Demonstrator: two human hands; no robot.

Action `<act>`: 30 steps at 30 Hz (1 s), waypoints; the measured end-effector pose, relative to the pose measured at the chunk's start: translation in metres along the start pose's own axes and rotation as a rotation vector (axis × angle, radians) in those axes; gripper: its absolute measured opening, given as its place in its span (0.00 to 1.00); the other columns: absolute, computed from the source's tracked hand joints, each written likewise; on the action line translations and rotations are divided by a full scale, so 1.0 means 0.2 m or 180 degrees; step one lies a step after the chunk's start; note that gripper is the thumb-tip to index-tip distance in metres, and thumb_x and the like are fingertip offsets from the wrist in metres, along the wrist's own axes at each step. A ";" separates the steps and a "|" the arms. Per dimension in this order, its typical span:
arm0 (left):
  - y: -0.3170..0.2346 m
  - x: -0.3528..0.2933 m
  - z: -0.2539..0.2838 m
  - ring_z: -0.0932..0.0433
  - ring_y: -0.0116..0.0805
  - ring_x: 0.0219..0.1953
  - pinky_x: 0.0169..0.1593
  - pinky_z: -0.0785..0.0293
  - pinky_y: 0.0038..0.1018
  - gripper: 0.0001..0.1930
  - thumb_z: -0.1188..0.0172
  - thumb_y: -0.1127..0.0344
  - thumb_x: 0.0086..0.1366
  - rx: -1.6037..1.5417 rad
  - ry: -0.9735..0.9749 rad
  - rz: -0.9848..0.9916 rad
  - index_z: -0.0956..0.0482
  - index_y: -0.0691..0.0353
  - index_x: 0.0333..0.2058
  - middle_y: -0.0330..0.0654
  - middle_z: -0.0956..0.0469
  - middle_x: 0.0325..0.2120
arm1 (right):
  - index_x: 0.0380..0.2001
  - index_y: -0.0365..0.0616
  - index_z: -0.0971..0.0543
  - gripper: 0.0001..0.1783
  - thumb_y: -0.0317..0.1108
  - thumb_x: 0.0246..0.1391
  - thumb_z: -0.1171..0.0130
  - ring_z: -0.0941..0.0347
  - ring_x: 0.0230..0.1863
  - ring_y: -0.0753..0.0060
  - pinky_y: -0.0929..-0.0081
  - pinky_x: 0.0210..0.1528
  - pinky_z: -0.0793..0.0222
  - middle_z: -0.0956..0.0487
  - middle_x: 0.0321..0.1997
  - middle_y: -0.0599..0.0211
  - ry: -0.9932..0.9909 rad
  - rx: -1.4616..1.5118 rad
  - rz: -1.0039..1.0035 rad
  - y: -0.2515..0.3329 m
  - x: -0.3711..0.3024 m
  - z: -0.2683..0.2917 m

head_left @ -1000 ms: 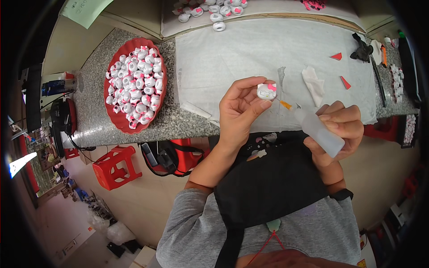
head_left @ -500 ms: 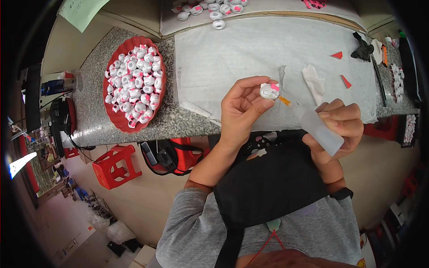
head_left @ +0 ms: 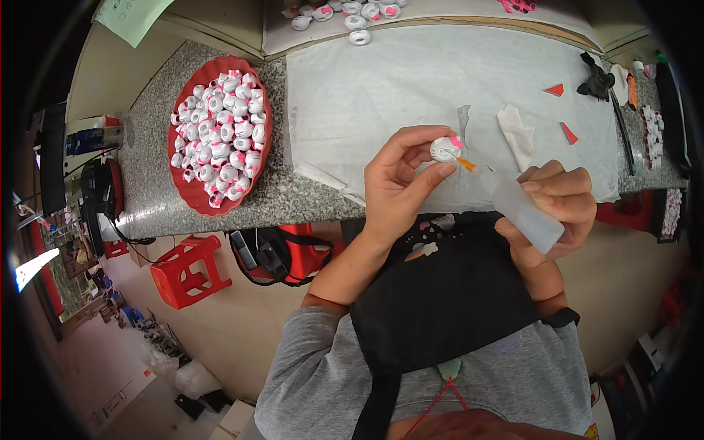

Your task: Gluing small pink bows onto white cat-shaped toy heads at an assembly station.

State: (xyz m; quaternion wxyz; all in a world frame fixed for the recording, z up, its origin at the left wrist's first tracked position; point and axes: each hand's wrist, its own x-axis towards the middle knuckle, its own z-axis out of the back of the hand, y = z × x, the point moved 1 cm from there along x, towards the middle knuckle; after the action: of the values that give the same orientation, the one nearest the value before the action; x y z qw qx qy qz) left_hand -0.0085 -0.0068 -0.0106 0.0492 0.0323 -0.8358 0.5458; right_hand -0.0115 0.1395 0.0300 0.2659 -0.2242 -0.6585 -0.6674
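Note:
Between the thumb and fingers of my left hand is a small white cat-head piece with a pink bow. My right hand is wrapped round a translucent white squeeze bottle, tilted so that its narrow orange tip points up and left. That tip is at the lower right edge of the cat-head piece; whether it touches cannot be told. Both hands are above the near edge of the white-covered worktop.
A red scalloped tray heaped with similar white-and-pink pieces stands left on the speckled counter. More pieces lie at the back. A crumpled tissue, red scraps and a black bundle lie right. A red stool stands below left.
The cat-head piece has turned in my left fingers, its bow now facing more to the right. My right hand and the bottle have hardly moved.

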 end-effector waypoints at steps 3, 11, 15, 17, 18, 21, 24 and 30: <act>0.00 0.00 -0.01 0.33 0.31 0.40 0.43 0.36 0.22 0.17 0.49 0.82 0.47 0.0380 0.0054 -0.0071 0.36 0.70 0.38 0.48 0.33 0.37 | 0.28 0.41 0.32 0.27 0.21 0.16 0.32 0.37 0.20 0.75 0.82 0.21 0.39 0.35 0.28 0.63 0.0044 0.0267 0.0214 -0.02 0.00 0.01; -0.01 0.01 0.01 0.34 0.32 0.41 0.44 0.38 0.24 0.15 0.49 0.82 0.47 0.0766 0.0008 -0.0295 0.35 0.71 0.37 0.47 0.33 0.37 | 0.26 0.44 0.35 0.20 0.29 0.27 0.35 0.40 0.21 0.78 0.82 0.23 0.39 0.37 0.26 0.66 0.0200 -0.0003 -0.0094 0.01 0.00 0.01; -0.01 0.02 0.01 0.34 0.32 0.40 0.44 0.38 0.23 0.15 0.48 0.81 0.47 0.0747 0.0012 -0.0332 0.35 0.70 0.37 0.47 0.33 0.37 | 0.26 0.45 0.34 0.21 0.30 0.27 0.35 0.40 0.21 0.77 0.82 0.24 0.40 0.36 0.26 0.67 0.0045 -0.0054 -0.0125 -0.01 0.01 0.01; -0.01 0.02 0.00 0.33 0.32 0.40 0.44 0.38 0.24 0.16 0.49 0.82 0.47 0.0646 0.0003 -0.0236 0.35 0.70 0.38 0.47 0.33 0.37 | 0.26 0.44 0.35 0.21 0.30 0.27 0.35 0.40 0.21 0.77 0.81 0.24 0.40 0.36 0.26 0.66 0.0040 -0.0116 -0.0077 -0.01 0.02 0.02; -0.02 0.03 0.00 0.33 0.31 0.40 0.44 0.38 0.24 0.16 0.50 0.82 0.48 0.0548 -0.0008 -0.0144 0.36 0.70 0.38 0.47 0.32 0.37 | 0.26 0.43 0.35 0.21 0.31 0.27 0.35 0.40 0.21 0.77 0.81 0.24 0.40 0.36 0.26 0.66 0.0038 -0.0172 -0.0026 0.00 0.03 0.02; -0.03 0.04 0.03 0.32 0.31 0.39 0.44 0.36 0.25 0.16 0.51 0.82 0.48 -0.0182 -0.0262 0.0135 0.37 0.69 0.39 0.47 0.32 0.37 | 0.26 0.42 0.36 0.20 0.28 0.28 0.37 0.40 0.21 0.77 0.80 0.24 0.41 0.36 0.26 0.64 0.0021 0.0169 -0.0193 -0.04 0.05 0.05; -0.05 0.06 0.10 0.31 0.32 0.38 0.43 0.34 0.27 0.17 0.52 0.80 0.49 -0.0537 -0.0624 0.0102 0.38 0.66 0.41 0.46 0.32 0.37 | 0.25 0.40 0.37 0.17 0.23 0.30 0.42 0.38 0.24 0.75 0.82 0.24 0.39 0.36 0.27 0.62 0.0016 0.0232 -0.0579 -0.13 0.13 0.14; -0.07 0.07 0.17 0.31 0.31 0.38 0.43 0.34 0.29 0.16 0.50 0.80 0.49 -0.0730 -0.0649 0.0029 0.37 0.66 0.39 0.46 0.32 0.36 | 0.33 0.40 0.36 0.15 0.20 0.37 0.53 0.33 0.29 0.77 0.81 0.26 0.34 0.33 0.29 0.69 0.0507 -0.0589 -0.2132 -0.40 0.44 0.28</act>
State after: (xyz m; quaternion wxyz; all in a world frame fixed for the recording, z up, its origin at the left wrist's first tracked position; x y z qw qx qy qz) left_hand -0.0228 -0.0428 -0.0104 -0.0350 0.0779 -0.8935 0.4408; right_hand -0.1329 0.1896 0.0292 0.0614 0.0337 -0.6095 -0.7897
